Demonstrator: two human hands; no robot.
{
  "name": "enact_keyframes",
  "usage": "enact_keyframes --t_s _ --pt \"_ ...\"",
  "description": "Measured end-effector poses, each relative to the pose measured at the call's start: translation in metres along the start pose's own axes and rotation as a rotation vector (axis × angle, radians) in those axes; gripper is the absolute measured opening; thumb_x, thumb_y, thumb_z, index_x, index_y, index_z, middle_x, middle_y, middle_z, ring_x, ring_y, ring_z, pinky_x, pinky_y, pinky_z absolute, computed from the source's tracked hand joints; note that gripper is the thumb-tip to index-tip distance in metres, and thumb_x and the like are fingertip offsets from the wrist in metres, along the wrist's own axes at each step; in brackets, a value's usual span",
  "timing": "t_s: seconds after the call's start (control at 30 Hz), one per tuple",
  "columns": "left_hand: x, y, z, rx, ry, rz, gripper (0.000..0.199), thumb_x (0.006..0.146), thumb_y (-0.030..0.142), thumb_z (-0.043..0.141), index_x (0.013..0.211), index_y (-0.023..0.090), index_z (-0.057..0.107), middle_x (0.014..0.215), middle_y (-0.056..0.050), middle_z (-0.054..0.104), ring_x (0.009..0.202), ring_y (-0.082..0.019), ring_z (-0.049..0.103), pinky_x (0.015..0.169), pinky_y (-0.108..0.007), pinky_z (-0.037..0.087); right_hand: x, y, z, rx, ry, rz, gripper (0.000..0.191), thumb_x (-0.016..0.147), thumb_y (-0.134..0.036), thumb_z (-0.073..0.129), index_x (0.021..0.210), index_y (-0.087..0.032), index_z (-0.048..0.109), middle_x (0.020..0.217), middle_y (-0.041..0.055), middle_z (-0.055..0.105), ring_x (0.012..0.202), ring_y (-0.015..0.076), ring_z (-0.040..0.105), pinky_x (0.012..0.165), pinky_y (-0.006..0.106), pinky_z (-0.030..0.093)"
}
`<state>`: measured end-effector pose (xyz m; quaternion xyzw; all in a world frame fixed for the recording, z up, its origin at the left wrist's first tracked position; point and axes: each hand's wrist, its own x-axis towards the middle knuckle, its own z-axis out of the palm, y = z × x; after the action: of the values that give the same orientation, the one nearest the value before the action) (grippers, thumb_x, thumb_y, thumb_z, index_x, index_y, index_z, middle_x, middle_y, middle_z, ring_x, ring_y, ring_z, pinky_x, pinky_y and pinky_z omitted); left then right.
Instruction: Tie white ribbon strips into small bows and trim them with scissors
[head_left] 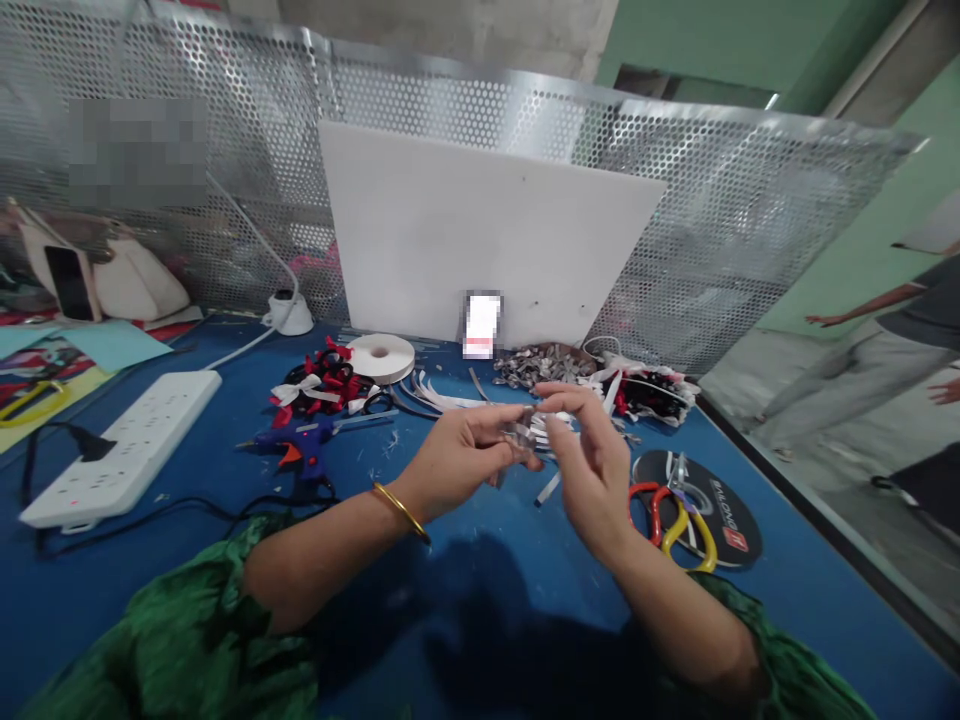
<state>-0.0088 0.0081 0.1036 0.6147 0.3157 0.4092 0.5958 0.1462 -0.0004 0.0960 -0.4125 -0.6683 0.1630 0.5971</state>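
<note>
My left hand [469,445] pinches a short piece of shiny grey ribbon [517,432], bent into a loop, between thumb and fingers. Close against its right side is my right hand [592,450], with curled fingers and thumb meeting the ribbon's upper edge; the exact contact is blurred. Both hands are raised above the blue table [480,610]. Behind them lie white ribbon strips [442,395] and a heap of grey ribbon pieces [544,368]. Scissors with red and yellow handles [679,525] rest on a dark round pad [724,500] beside my right hand.
A blue glue gun [304,445], red and black bows [319,385] and a white ribbon roll [381,357] lie left. The power strip [124,450] trails cables. A phone [481,325] leans on a white board [487,230]. A person [862,350] stands at right.
</note>
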Motion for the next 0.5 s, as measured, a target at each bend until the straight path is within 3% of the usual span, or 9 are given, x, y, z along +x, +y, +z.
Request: enact_keyframes --t_s 0.07,0.2,0.27,0.5 --pt "0.001 0.001 -0.003 -0.086 -0.027 -0.029 0.055 0.079 0.023 0.065 0.132 0.016 0.055 0.079 -0.007 0.072 0.049 -0.006 0.043 0.050 -0.021 0.035 0.006 0.007 -0.004 0.102 -0.016 0.102 0.015 0.089 -0.025 0.052 0.095 -0.022 0.065 0.103 0.0064 0.064 0.101 0.0219 0.059 0.091 0.038 0.044" --pt "0.001 0.003 -0.007 -0.197 -0.042 -0.048 0.053 0.078 0.028 0.070 0.129 0.019 0.059 0.081 -0.008 0.073 0.048 -0.004 0.040 0.048 -0.019 0.031 0.018 0.020 -0.010 0.497 -0.312 0.469 0.016 0.083 -0.027 0.062 0.096 -0.021 0.070 0.091 0.0040 0.068 0.084 0.0190 0.063 0.079 0.034 0.049" --pt "0.001 0.004 -0.008 -0.246 -0.052 -0.054 0.053 0.077 0.028 0.071 0.129 0.021 0.059 0.079 -0.006 0.072 0.048 -0.003 0.038 0.048 -0.018 0.029 0.020 0.022 -0.010 0.659 -0.382 0.588 0.017 0.080 -0.027 0.066 0.095 -0.021 0.070 0.087 0.0032 0.069 0.077 0.0169 0.063 0.074 0.031 0.050" --pt "-0.002 0.007 -0.005 -0.352 -0.127 -0.100 0.050 0.077 0.023 0.070 0.126 0.020 0.061 0.076 -0.005 0.070 0.049 -0.003 0.036 0.047 -0.018 0.027 0.008 0.024 0.005 0.731 -0.379 0.633 0.021 0.072 -0.031 0.077 0.089 -0.020 0.072 0.082 0.0026 0.070 0.076 0.0170 0.062 0.073 0.029 0.047"
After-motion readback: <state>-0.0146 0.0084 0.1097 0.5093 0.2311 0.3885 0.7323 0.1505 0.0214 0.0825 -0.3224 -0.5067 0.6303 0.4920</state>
